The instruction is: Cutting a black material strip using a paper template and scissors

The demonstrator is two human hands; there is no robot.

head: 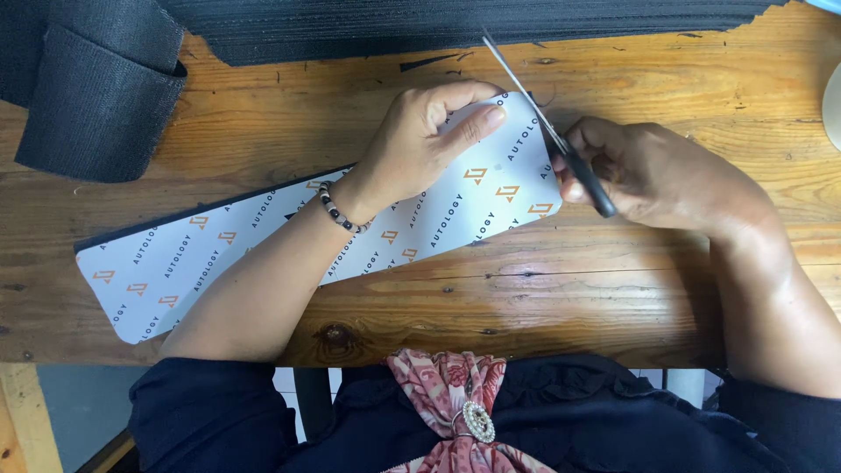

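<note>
A long white strip (219, 254) printed with small orange marks and dark lettering lies slantwise on the wooden table (526, 298), over a black layer that shows along its upper edge. My left hand (420, 140) presses flat on the strip's right end, fingers spread; a beaded bracelet (337, 210) circles that wrist. My right hand (648, 171) grips black-handled scissors (547, 127), whose blades run along the strip's right edge and point up and to the left.
Black ribbed fabric (455, 22) stretches across the table's far edge. A folded roll of black band (96, 96) sits at the far left. A pale rounded object (832, 105) peeks in at the right edge.
</note>
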